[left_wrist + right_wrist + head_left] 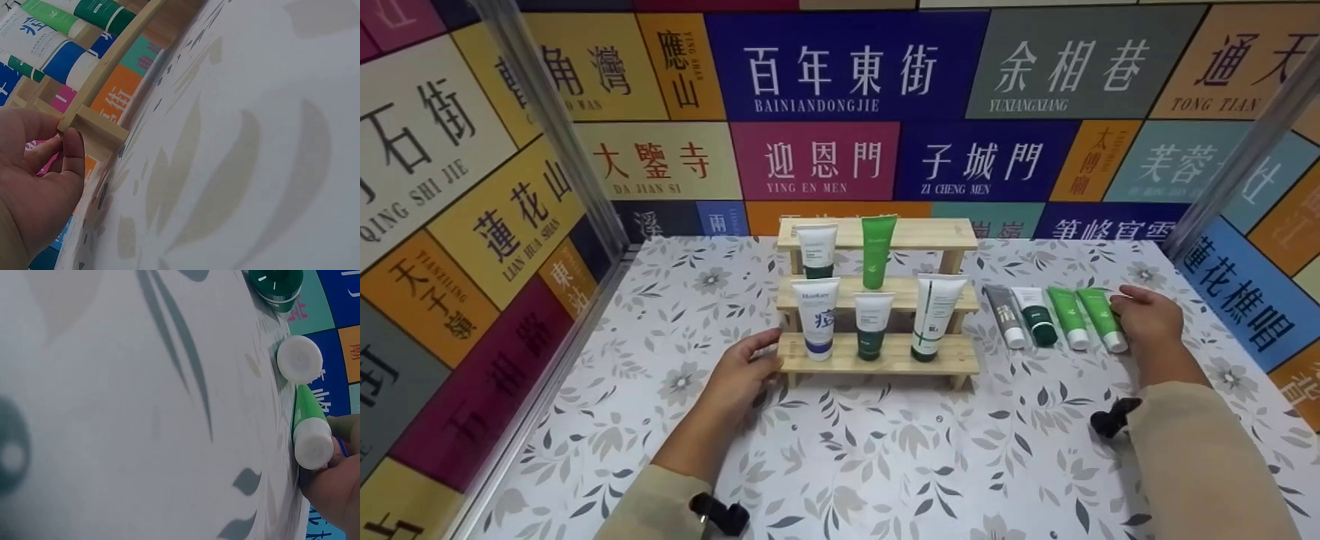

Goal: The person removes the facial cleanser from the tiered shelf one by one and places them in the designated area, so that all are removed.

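A three-step wooden display stand (877,365) holds several squeeze tubes upright. My left hand (746,367) is at its left end; in the left wrist view, thumb and fingers (73,149) pinch the corner of the lowest step. On the front step are a blue-and-white tube (817,319), a white-and-green tube (874,326) and a taller white tube (937,319). A white tube (817,251) and a green tube (877,251) stand behind. My right hand (1155,322) touches the outer side of the rightmost lying green tube (1101,315); the fingers' far side is partly hidden.
Beside that green tube lie another green tube (1066,315), a white-and-dark-green tube (1033,315) and a grey tube (1003,315), caps toward me. They rest on a leaf-patterned tabletop (885,450). Walls with colourful street-name panels (847,67) enclose the back and sides.
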